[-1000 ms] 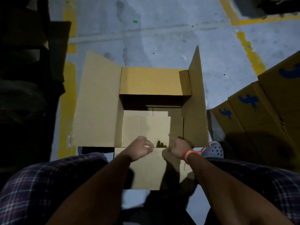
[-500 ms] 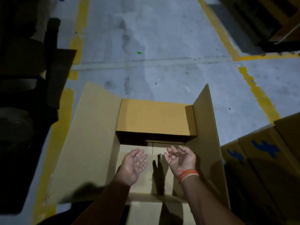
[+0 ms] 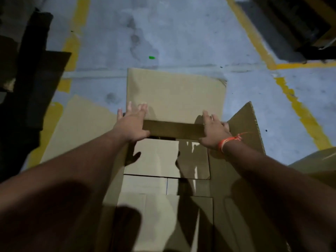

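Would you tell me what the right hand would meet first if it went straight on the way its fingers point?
Probably only more of the far flap it touches: the right hand points along it, with grey floor beyond its edge. Depth is unclear.

A grey, stained concrete floor point(image 3: 190, 30) is lying under dim light — worn yellow lines point(image 3: 253, 36) are running along both sides. A tiny green speck point(image 3: 151, 57) is sitting mid-floor. Dark stacked sheets point(image 3: 31, 84) are looming at left, a dark pallet-like mass point(image 3: 298, 24) at top right.
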A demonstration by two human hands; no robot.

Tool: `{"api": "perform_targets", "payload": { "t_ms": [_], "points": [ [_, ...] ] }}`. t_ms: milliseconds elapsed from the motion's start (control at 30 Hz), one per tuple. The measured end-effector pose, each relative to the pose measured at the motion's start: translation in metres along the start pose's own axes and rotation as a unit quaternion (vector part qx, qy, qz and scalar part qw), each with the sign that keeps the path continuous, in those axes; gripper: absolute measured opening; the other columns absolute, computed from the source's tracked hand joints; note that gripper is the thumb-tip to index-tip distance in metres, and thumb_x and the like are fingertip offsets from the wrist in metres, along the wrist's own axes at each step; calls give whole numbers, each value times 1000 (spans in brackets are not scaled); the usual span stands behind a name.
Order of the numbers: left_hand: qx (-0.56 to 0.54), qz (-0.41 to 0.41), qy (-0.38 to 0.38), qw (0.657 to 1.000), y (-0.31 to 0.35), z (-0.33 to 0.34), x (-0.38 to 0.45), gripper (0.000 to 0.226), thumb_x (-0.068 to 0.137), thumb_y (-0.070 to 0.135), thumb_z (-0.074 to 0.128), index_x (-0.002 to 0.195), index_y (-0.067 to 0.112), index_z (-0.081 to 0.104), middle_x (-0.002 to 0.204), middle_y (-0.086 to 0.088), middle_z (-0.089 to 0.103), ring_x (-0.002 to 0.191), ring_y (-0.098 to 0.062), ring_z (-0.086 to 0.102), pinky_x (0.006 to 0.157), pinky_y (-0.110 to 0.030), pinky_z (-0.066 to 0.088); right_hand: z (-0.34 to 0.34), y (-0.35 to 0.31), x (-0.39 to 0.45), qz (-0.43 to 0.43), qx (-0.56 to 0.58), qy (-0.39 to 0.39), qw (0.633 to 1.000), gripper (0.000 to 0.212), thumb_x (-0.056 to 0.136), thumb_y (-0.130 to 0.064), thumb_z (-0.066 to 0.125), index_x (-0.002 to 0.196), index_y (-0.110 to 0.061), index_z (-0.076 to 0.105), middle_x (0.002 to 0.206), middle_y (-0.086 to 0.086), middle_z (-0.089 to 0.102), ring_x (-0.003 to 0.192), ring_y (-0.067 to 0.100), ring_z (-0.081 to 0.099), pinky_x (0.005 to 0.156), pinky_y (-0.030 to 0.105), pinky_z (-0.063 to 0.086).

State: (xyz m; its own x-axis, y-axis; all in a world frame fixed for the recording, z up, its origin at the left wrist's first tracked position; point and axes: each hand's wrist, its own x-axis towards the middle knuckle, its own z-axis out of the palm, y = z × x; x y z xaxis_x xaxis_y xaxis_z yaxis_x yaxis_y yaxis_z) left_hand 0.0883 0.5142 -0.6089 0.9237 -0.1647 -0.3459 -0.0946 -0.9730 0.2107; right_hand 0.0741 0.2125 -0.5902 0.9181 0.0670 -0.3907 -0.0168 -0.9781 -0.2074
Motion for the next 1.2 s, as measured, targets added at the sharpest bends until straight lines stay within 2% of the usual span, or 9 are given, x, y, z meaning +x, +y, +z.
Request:
{"api": "perform_targets", "payload": {
  "t_ms": [133,267,400,567,767,900,1000,1133,1200],
  "points": [
    [80,-40,-79,993,-12,36,9,114,76,37,66,161,29,-9,171,7,1,154,-43,-10,116,-71,-10,32,13,10,-17,-40,-76,996,116,81,-33,71,160,-23,-13,169,0,8,156,24,5,119,57,16],
    [63,-46,-61,995,-14,46,1,120,71,26,70,159,36,-12,166,17,-7,154,-38,-14,107,-84,7,43,19,7,-30,-55,-69,996,119,77,-32,72,158,-32,-14,168,-12,-5,156,21,-6,116,68,12],
    [56,-60,-4,997,-18,70,-43,123,73,16,73,156,45,-12,165,5,-29,153,-39,-20,106,-83,12,43,19,-21,-27,-116,-6,993,113,84,-39,67,158,-29,-17,169,-4,-6,156,24,-2,120,59,12],
    [25,-123,46,991,-33,122,-121,98,86,5,65,159,43,13,165,-3,-31,153,-45,-8,108,-75,24,64,35,-85,3,-141,40,989,103,85,-35,66,161,-24,-3,169,11,-6,155,31,-4,124,47,9],
    [-27,-189,-22,981,-35,127,-154,96,85,-15,43,161,38,18,167,-14,-21,152,-50,3,113,-58,38,72,45,-132,57,-109,-1,992,97,87,-40,63,161,-32,1,169,8,-5,156,29,-2,121,47,15],
    [-49,-191,8,980,-35,116,-152,86,88,-13,49,160,29,26,170,-13,-6,149,-42,28,104,-43,48,68,43,-141,85,-48,-4,995,96,88,-41,66,160,-38,2,169,4,-6,156,25,1,120,47,20],
    [-78,-188,44,978,-38,101,-145,79,90,-11,53,158,25,34,170,-12,12,138,-38,46,103,-42,49,73,44,-141,92,2,-12,996,93,89,-39,65,160,-40,5,170,2,-4,156,22,5,118,49,24],
    [-209,-177,118,954,-43,99,-138,46,102,6,48,146,19,53,150,-13,49,129,-42,52,105,-55,47,91,45,-135,79,87,-12,993,92,88,-40,70,160,-37,14,170,3,-2,156,22,5,120,49,29],
    [-207,-179,114,955,-45,102,-137,49,101,3,48,147,19,52,151,-13,48,130,-41,51,104,-52,47,99,47,-134,102,159,-8,982,91,88,-34,73,160,-34,18,170,4,-4,156,25,8,122,44,27]
  ]
}}
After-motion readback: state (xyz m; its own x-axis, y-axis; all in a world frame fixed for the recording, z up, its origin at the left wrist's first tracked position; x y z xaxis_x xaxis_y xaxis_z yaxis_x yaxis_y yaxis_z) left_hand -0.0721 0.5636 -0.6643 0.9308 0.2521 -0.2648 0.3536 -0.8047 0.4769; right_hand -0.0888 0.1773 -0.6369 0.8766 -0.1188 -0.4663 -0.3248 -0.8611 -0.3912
